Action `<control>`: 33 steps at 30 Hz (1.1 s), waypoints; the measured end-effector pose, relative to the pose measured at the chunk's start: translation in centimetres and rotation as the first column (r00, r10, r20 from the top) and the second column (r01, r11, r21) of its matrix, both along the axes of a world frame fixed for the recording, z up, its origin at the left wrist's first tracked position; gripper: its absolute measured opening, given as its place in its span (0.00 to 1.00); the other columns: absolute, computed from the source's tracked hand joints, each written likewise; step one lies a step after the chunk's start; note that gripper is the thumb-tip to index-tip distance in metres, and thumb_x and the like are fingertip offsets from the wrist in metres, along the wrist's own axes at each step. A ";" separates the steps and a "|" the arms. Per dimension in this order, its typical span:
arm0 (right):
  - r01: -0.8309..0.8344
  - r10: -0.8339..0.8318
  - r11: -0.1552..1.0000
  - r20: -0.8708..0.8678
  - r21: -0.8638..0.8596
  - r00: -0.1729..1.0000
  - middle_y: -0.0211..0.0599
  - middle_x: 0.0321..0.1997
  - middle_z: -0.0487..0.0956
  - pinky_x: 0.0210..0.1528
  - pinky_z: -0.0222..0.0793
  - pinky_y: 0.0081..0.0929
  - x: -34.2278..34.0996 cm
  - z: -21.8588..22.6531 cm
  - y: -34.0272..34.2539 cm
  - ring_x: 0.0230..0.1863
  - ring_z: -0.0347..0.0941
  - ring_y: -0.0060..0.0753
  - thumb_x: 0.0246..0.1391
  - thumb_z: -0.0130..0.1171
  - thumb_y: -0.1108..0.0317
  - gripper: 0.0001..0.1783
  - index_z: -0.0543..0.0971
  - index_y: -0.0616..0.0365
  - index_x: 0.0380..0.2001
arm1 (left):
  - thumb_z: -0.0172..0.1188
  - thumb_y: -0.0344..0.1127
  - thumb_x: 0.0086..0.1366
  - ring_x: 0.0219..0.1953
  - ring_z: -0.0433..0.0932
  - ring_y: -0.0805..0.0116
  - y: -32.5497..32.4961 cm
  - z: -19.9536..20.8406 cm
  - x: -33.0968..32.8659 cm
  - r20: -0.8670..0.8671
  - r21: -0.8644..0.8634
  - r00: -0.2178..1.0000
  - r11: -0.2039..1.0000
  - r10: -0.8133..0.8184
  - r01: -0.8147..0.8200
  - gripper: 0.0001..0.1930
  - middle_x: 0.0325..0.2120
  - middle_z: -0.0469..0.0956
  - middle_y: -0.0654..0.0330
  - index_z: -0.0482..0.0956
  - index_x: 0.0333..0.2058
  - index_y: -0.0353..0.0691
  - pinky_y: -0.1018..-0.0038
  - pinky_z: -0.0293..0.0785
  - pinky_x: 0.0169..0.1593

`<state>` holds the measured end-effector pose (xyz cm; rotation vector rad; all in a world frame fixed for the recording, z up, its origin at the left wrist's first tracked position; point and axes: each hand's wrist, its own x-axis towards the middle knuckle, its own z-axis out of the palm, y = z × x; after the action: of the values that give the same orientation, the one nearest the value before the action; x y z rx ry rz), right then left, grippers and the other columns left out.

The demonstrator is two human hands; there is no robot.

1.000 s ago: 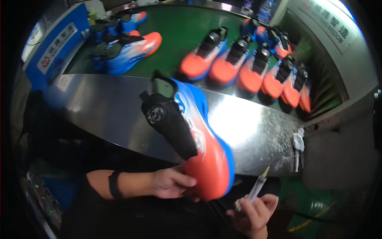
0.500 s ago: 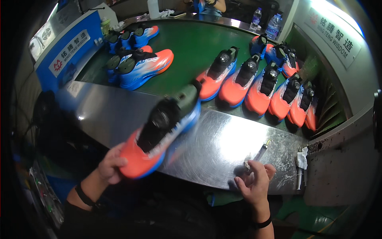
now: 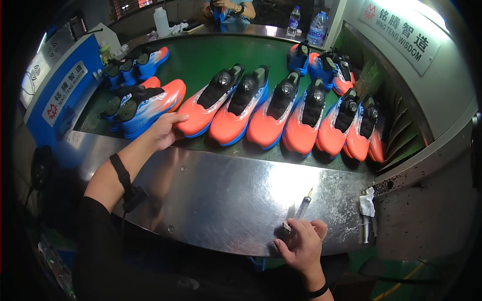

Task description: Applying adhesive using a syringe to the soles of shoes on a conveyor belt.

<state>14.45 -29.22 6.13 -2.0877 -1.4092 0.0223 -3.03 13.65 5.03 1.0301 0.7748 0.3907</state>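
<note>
My left hand (image 3: 163, 132) reaches to the belt and grips the toe of an orange, white and blue sports shoe (image 3: 202, 111) with a black tongue and a round dial. That shoe stands at the left end of a slanted row of similar shoes (image 3: 265, 131), toes toward me. Low over the metal ledge, my right hand (image 3: 305, 245) has its fingers curled around the rear of a syringe (image 3: 303, 206) with a thin yellowish tip. A small whitish wad (image 3: 286, 227) shows by those fingertips; how it is held is partly hidden.
More shoes stand on the green belt (image 3: 211, 55) at left (image 3: 143, 108) and far right (image 3: 321, 67). A steel ledge (image 3: 216, 195) runs along the near side. Another syringe (image 3: 366, 230) and a white tissue (image 3: 367, 201) hang by the right-hand housing. Bottles (image 3: 317, 28) and another person's hands (image 3: 226, 6) are beyond.
The shoe in my left hand has gone from above the ledge forward onto the belt, at the row's left end. My right hand keeps its pose by the syringe. The view has shifted.
</note>
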 end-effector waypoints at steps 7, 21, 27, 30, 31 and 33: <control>-0.025 0.025 1.000 -0.001 0.018 1.000 0.29 0.35 0.78 0.49 0.56 0.32 -0.2 -0.4 0.2 0.45 0.61 0.40 0.36 0.70 0.57 0.25 0.78 0.51 0.42 | 0.57 0.41 0.67 0.37 0.76 0.78 2.4 0.0 -4.6 -0.389 0.490 0.919 0.859 0.062 0.149 0.18 0.36 0.76 0.63 0.74 0.49 0.35 0.80 0.73 0.42; -0.030 0.027 0.999 0.088 0.040 0.996 0.28 0.35 0.77 0.48 0.58 0.32 -0.8 0.0 0.1 0.44 0.62 0.40 0.38 0.68 0.56 0.23 0.80 0.50 0.41 | 0.55 0.54 0.66 0.30 0.77 0.61 6.3 1.4 -19.0 0.000 0.277 0.847 0.813 0.532 -0.511 0.22 0.23 0.72 0.57 0.69 0.34 0.37 0.71 0.76 0.35; -0.047 0.044 0.997 0.055 0.054 0.998 0.28 0.40 0.74 0.50 0.58 0.32 0.7 -1.8 -1.5 0.45 0.64 0.40 0.40 0.68 0.55 0.26 0.76 0.46 0.45 | 0.63 0.49 0.62 0.47 0.72 0.56 14.2 -3.6 -22.6 -0.043 0.143 0.863 0.858 0.503 -0.493 0.40 0.47 0.63 0.49 0.55 0.61 0.26 0.71 0.77 0.46; -0.030 0.029 0.989 0.008 0.148 1.000 0.26 0.39 0.74 0.52 0.57 0.35 0.5 -2.6 -1.9 0.45 0.65 0.40 0.39 0.68 0.57 0.25 0.76 0.44 0.44 | 0.61 0.41 0.64 0.40 0.75 0.65 18.2 -3.0 -24.5 -0.053 0.193 0.850 0.840 0.524 -0.507 0.22 0.38 0.69 0.55 0.69 0.47 0.28 0.79 0.79 0.43; -0.022 0.021 0.984 0.009 0.176 1.000 0.27 0.39 0.73 0.52 0.57 0.36 0.4 -2.7 -2.0 0.46 0.65 0.40 0.39 0.68 0.57 0.25 0.76 0.44 0.44 | 0.61 0.39 0.65 0.36 0.77 0.70 18.8 -2.3 -24.8 -0.071 0.154 0.873 0.869 0.483 -0.469 0.13 0.30 0.72 0.60 0.75 0.36 0.33 0.81 0.80 0.39; -0.022 0.021 0.975 0.006 0.223 1.000 0.27 0.38 0.72 0.53 0.57 0.37 0.3 -2.9 -2.2 0.48 0.64 0.40 0.38 0.68 0.57 0.25 0.75 0.44 0.43 | 0.58 0.38 0.67 0.35 0.78 0.72 18.4 -0.3 -24.5 -0.022 0.145 0.930 0.921 0.368 -0.361 0.10 0.28 0.74 0.63 0.77 0.35 0.35 0.82 0.80 0.37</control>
<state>14.73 -31.46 3.26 -1.8889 -1.3693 -0.1257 -27.54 32.05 4.72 1.0270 0.9990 0.7506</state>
